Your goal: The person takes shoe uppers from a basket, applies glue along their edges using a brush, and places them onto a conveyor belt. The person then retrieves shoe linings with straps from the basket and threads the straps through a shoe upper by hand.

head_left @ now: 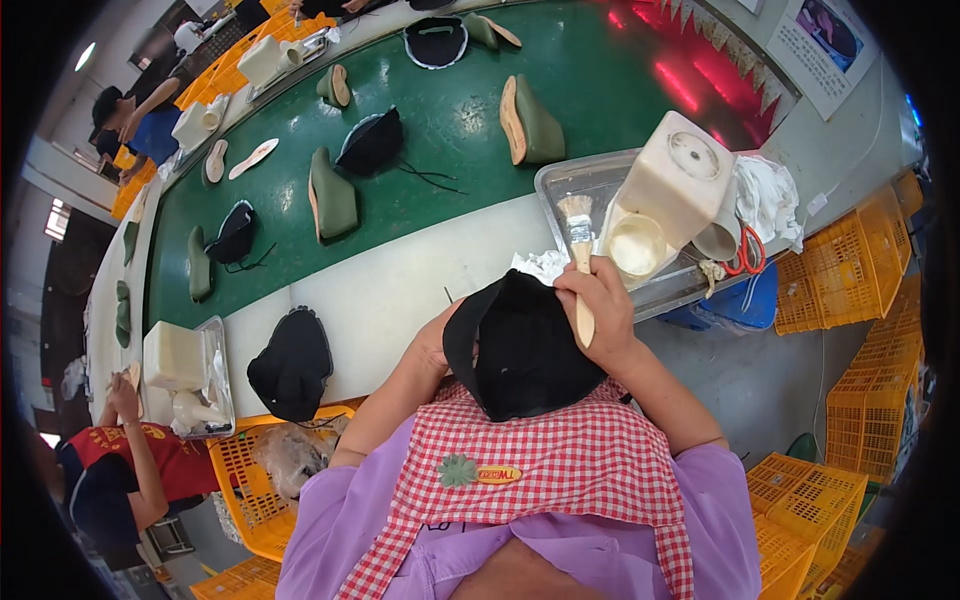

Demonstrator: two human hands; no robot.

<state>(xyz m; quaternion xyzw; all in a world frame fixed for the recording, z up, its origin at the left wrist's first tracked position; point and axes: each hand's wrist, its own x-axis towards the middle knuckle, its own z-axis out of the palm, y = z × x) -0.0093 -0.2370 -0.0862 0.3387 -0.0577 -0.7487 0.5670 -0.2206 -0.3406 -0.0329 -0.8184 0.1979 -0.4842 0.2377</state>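
A black fabric shoe upper (pixel 535 345) is held up in front of my chest, its opening facing me. My left hand (pixel 436 335) grips its left side, with the fingers mostly hidden behind the cloth. In my right hand (pixel 606 312) is a flat paintbrush (pixel 580 232) with a wooden handle, bristles pointing up and away from me. That hand also touches the upper's right edge. Just beyond the brush, a clear plastic tray (pixel 548 188) carries a cream plastic container (pixel 672 170) whose round mouth (pixel 636 247) shows a whitish substance.
Green shoe lasts (pixel 332 200), pale insoles (pixel 253 158) and black uppers (pixel 370 143) lie on the green belt (pixel 440 200). Another black upper (pixel 292 365) rests on the near ledge. Red-handled scissors (pixel 745 252) are at the tray's right. Yellow crates (pixel 845 280) stand right; a co-worker (pixel 130 450) works left.
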